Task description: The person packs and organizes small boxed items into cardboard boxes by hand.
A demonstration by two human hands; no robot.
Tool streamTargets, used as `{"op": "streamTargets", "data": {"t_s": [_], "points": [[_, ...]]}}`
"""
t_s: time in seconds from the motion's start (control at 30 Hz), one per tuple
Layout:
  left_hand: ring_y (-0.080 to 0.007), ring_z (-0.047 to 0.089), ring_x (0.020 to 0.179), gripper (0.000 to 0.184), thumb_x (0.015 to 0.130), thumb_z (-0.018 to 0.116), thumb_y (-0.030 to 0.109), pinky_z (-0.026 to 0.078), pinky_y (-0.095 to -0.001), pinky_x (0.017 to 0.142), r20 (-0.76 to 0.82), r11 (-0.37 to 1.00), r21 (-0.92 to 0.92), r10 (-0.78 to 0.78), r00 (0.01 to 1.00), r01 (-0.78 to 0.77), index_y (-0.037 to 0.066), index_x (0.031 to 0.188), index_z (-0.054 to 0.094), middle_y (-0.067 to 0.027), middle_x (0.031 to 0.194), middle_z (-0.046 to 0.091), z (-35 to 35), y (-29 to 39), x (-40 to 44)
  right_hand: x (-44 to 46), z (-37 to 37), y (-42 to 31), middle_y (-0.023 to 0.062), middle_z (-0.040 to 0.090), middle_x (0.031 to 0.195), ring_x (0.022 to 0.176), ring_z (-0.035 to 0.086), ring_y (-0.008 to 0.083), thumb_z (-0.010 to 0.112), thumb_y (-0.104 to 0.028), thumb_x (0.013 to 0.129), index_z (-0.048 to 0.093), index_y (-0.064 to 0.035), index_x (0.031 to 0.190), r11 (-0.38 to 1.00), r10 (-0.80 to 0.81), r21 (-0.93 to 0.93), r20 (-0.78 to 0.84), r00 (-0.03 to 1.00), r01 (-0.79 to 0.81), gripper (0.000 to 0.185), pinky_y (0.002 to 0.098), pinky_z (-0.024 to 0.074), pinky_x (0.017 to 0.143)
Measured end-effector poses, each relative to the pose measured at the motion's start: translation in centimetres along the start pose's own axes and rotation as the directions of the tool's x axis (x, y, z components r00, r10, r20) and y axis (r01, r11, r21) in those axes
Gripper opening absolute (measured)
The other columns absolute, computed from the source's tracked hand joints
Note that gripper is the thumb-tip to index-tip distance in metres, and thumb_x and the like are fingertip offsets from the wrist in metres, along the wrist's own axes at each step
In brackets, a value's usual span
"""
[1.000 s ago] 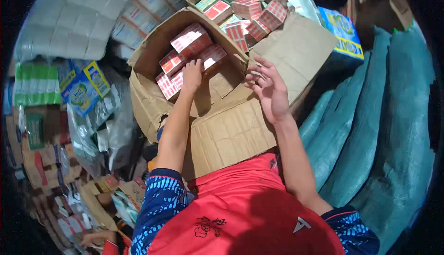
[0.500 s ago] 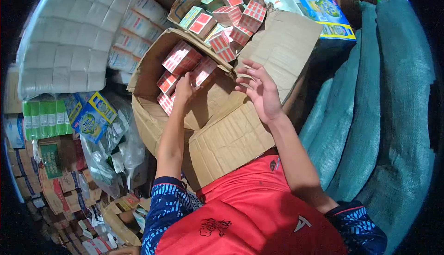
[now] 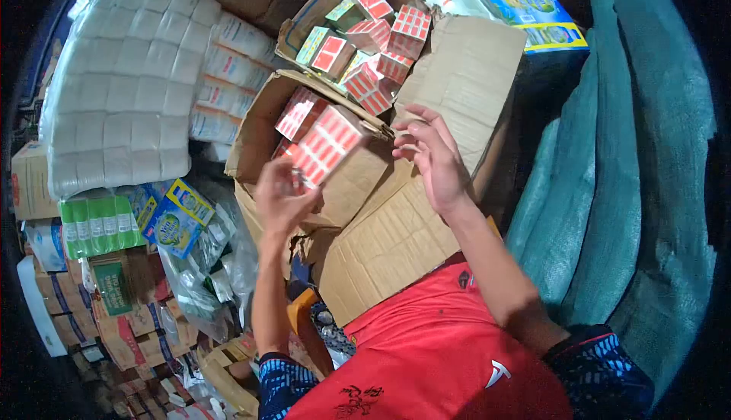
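Observation:
My left hand (image 3: 285, 199) grips a red-and-white pack (image 3: 329, 146) by its lower end, raised at an angle over the nearer open cardboard box (image 3: 346, 191). Another red-and-white pack (image 3: 301, 114) lies inside that box, behind the held one. Beside the box on the right, my right hand (image 3: 434, 157) is empty, its fingers apart and slightly curled above a cardboard flap (image 3: 464, 77). Behind stands a second open box (image 3: 289, 35) with several red-and-white packs (image 3: 411, 30) and some green ones in it.
Long green woven sacks (image 3: 609, 169) stand on the right. At the left are a large plastic-wrapped white bundle (image 3: 126, 92), green packs (image 3: 99, 226), a blue-and-yellow bag (image 3: 179, 218) and stacked cartons (image 3: 122, 328). A blue-and-yellow package (image 3: 533, 16) lies at the back right.
My left hand has closed on a pack and lifted it toward me from the nearer box. My right hand keeps nearly the same pose. The view has shifted.

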State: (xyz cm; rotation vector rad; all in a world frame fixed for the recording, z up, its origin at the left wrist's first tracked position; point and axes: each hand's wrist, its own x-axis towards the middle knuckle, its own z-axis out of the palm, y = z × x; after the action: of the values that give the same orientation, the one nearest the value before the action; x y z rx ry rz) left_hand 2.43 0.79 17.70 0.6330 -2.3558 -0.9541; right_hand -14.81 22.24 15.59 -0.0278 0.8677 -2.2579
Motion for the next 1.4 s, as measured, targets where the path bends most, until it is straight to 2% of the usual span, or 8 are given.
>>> {"op": "streamTargets", "data": {"t_s": [0.03, 0.17, 0.57, 0.7, 0.9, 1.17, 1.23, 1.4], "points": [[-0.0091, 0.057, 0.078, 0.049, 0.063, 0.084, 0.007, 0.05, -0.023, 0.07, 0.047, 0.948, 0.286, 0.132, 0.99, -0.14, 0.005, 0.104, 0.058, -0.0015, 0.091, 0.06, -2.2, 4.0, 1.0, 0.0, -0.1, 0.2, 0.0052, 0.058, 0.102, 0.088, 0.055, 0.0117, 0.058, -0.025, 0.088, 0.049, -0.0043, 0.125, 0.998, -0.037, -0.05, -0.015, 0.999, 0.037, 0.043, 0.0278, 0.046, 0.079], [-0.0134, 0.059, 0.095, 0.055, 0.069, 0.079, -0.001, 0.048, -0.0263, 0.085, 0.023, 0.999, 0.045, 0.0, 1.0, -0.001, 0.004, 0.116, 0.05, -0.0055, 0.108, 0.06, -7.3, 7.2, 6.6, 0.1, -0.3, 0.4, 0.0072, 0.058, 0.103, 0.088, 0.055, 0.0126, 0.055, -0.024, 0.09, 0.046, -0.0025, 0.128, 0.99, -0.095, -0.106, -0.039, 0.995, 0.091, 0.044, 0.0295, 0.0471, 0.081], [-0.0143, 0.061, 0.08, 0.05, 0.077, 0.081, 0.025, 0.051, -0.0284, 0.065, -0.018, 0.735, -0.615, -0.374, 0.927, 0.285, 0.005, 0.114, 0.053, -0.0027, 0.088, 0.065, 2.7, 2.6, 29.1, -0.2, 0.0, 1.8, 0.0044, 0.059, 0.099, 0.083, 0.056, 0.0101, 0.058, -0.025, 0.09, 0.051, -0.0039, 0.122, 0.999, -0.001, 0.041, -0.067, 0.998, 0.003, 0.04, 0.0257, 0.0481, 0.076], [-0.0166, 0.061, 0.063, 0.048, 0.072, 0.083, 0.008, 0.05, -0.0278, 0.047, -0.294, 0.868, -0.364, -0.451, 0.843, 0.337, -0.002, 0.104, 0.049, -0.0087, 0.079, 0.059, 7.4, -4.3, 29.8, -0.4, 0.4, 2.2, 0.004, 0.06, 0.099, 0.083, 0.055, 0.0095, 0.058, -0.028, 0.089, 0.052, -0.0049, 0.121, 0.999, 0.047, 0.028, -0.055, 0.997, -0.046, 0.04, 0.0254, 0.0477, 0.077], [-0.0221, 0.065, 0.081, 0.035, 0.092, 0.063, 0.026, 0.055, -0.0337, 0.067, 0.05, 0.727, -0.512, -0.506, 0.861, 0.457, -0.001, 0.112, 0.054, -0.0126, 0.103, 0.059, 7.9, -3.8, 24.4, 0.0, -0.1, 2.4, 0.0048, 0.059, 0.102, 0.088, 0.056, 0.0122, 0.058, -0.027, 0.089, 0.052, -0.0054, 0.121, 0.982, 0.17, 0.104, -0.127, 0.977, -0.157, 0.039, 0.0277, 0.0474, 0.079], [-0.013, 0.063, 0.084, 0.017, 0.087, 0.066, 0.005, 0.05, -0.0253, 0.077, 0.112, 0.962, 0.014, 0.268, 0.957, -0.271, 0.001, 0.103, 0.065, -0.0072, 0.093, 0.068, 8.8, 3.2, 13.4, 0.6, -1.4, 2.1, 0.0124, 0.05, 0.125, 0.103, 0.056, 0.0235, 0.058, -0.037, 0.085, 0.045, -0.0038, 0.128, 0.895, 0.292, 0.416, -0.275, 0.916, -0.16, 0.055, 0.0391, 0.0469, 0.088], [-0.0263, 0.063, 0.098, 0.029, 0.075, 0.071, 0.003, 0.048, -0.0359, 0.087, 0.323, 0.803, 0.068, 0.543, 0.775, -0.592, 0.003, 0.104, 0.065, -0.0122, 0.102, 0.066, 11.0, 6.8, 13.2, 0.4, -1.6, 2.3, 0.0122, 0.049, 0.126, 0.105, 0.056, 0.0236, 0.057, -0.038, 0.085, 0.044, -0.0032, 0.128, 0.883, 0.295, 0.448, -0.3, 0.907, -0.139, 0.057, 0.0396, 0.0464, 0.089], [-0.033, 0.049, 0.12, 0.066, 0.069, 0.073, 0.018, 0.043, -0.047, 0.094, 0.733, 0.376, 0.434, 0.38, 0.564, -0.819, 0.012, 0.13, 0.048, -0.0148, 0.124, 0.054, 18.8, 6.0, 12.3, 0.6, -2.0, 2.8, 0.0095, 0.049, 0.126, 0.106, 0.053, 0.0235, 0.05, -0.048, 0.086, 0.043, -0.0029, 0.134, 0.853, 0.273, 0.517, -0.33, 0.903, -0.069, 0.066, 0.0415, 0.043, 0.095]]}}
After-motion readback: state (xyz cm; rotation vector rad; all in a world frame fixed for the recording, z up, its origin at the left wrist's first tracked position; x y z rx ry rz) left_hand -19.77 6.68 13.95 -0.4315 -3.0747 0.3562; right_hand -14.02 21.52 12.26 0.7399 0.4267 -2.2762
